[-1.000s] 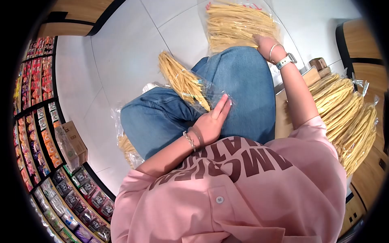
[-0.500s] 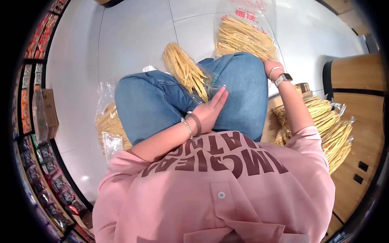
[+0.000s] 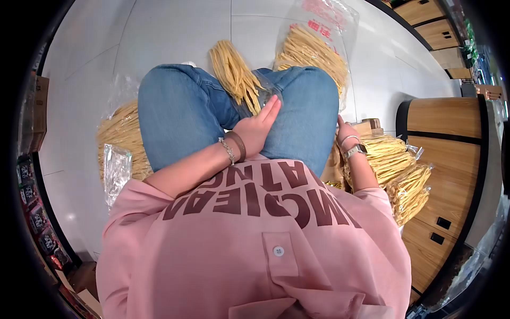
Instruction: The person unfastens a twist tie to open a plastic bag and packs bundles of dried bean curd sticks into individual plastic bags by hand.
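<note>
Between my knees a clear plastic bag of dried yellow bean curd sticks (image 3: 234,72) stands tilted, its loose film towards me. My left hand (image 3: 256,127) is at the near end of this bag, two fingers straight along the film; its thumb is hidden, and it appears to grip the film. My right hand (image 3: 346,133) hangs low beside my right knee, close to a cardboard box (image 3: 333,162). Its fingers are mostly hidden, and I cannot see anything held. More bundles of bean curd sticks (image 3: 390,162) lie beside my right forearm.
A printed bag of sticks (image 3: 313,50) lies on the floor beyond my right knee. Another bagged heap (image 3: 125,133) is left of my left leg. Wooden cabinets (image 3: 441,170) stand on the right. Shelves of packets (image 3: 40,223) and a carton (image 3: 40,111) line the left.
My right hand has drawn back from near the printed bag to beside my knee, lower and closer to the box. My left hand stays at the bag between my knees. The view has shifted.
</note>
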`<state>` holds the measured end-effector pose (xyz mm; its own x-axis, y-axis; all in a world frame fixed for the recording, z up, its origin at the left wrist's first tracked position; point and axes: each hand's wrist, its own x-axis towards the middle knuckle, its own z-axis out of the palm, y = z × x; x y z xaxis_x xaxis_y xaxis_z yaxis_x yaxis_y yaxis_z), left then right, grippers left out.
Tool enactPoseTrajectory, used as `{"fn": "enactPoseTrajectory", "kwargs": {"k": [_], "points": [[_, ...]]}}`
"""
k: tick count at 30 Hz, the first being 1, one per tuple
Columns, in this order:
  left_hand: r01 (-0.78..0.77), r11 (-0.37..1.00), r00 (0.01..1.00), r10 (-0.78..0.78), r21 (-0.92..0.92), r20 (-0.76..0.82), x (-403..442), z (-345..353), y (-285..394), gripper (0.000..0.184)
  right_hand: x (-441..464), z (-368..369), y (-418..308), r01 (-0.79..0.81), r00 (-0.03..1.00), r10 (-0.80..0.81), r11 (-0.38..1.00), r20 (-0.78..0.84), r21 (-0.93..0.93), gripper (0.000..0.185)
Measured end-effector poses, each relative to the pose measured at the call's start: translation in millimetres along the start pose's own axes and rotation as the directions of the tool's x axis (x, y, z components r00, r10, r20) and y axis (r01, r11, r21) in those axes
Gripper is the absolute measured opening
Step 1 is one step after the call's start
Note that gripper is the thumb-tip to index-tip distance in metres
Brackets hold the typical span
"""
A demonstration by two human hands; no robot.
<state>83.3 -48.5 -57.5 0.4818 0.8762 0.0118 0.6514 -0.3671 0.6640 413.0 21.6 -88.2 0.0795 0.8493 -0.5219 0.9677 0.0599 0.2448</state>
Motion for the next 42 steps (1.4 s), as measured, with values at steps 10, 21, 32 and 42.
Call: {"fn": "enactPoseTrajectory", "kwargs": {"k": [10,21,32,42], "points": [[0.013,0.999,0.982,-0.021,-0.045,-0.187,25.1,-41.4,-4.3,0.071,-117.4,-33.6,66.7,0.091,0.987,-0.060,0.972,-0.146,0.217,0.059],[-0.095,0.987,0.945,0.131,0.132,-0.299,51.6,-84.9,0.2,0.058,-228.9,-150.5,25.4,0.462,0.867,-0.287,0.771,-0.408,0.438,0.060],[-0.178,0.979,0.946,0.197,0.097,-0.258,48.2,-97.0,-4.2,0.057,-199.3,-158.0,-43.8,0.506,0.781,-0.436,0.861,-0.447,0.046,0.063],[-0.223,0.970,0.963,0.234,0.095,-0.131,44.1,-49.5,13.1,0.058,-172.0,-133.8,-82.3,0.439,0.795,-0.446,0.891,-0.411,-0.118,0.056]]}}
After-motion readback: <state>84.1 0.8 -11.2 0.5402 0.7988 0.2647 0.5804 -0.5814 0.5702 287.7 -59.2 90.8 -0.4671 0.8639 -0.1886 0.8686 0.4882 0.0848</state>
